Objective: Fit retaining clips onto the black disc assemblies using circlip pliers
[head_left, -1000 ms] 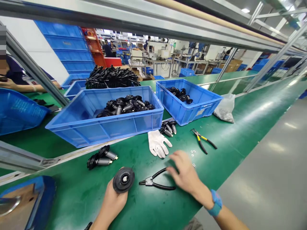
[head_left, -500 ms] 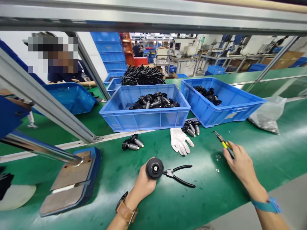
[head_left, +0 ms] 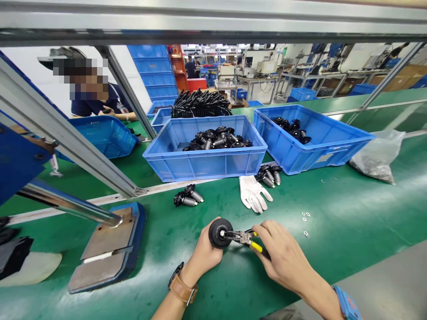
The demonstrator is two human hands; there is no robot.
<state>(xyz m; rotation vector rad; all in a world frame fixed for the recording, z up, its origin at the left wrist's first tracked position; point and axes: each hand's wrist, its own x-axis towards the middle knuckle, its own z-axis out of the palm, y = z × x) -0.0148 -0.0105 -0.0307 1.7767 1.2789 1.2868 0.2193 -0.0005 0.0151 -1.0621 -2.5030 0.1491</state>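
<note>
My left hand (head_left: 208, 249) is wrapped round a black part with a round disc end (head_left: 216, 240), its centre facing up at me. My right hand (head_left: 280, 251) grips snap-ring pliers (head_left: 256, 246) with yellow and black handles. Their tips reach the hub at the middle of the disc; whether a ring sits on them is too small to tell. The black-handled pliers seen there earlier are mostly hidden. Small metal rings (head_left: 306, 234) lie on the green bench to the right of my right hand. Beyond my hands rests a white glove (head_left: 255, 195).
Two blue bins (head_left: 205, 162) (head_left: 320, 158) of black parts stand along the back. Loose parts (head_left: 188, 195) lie before them. At left is a press stand (head_left: 106, 249); at right, a plastic bag (head_left: 376, 155). A co-worker (head_left: 96, 100) is beyond the frame's upright.
My right hand has picked the yellow-handled pliers up from the right and brought them left to the disc's centre. My left hand keeps holding the part. The view has shifted slightly.
</note>
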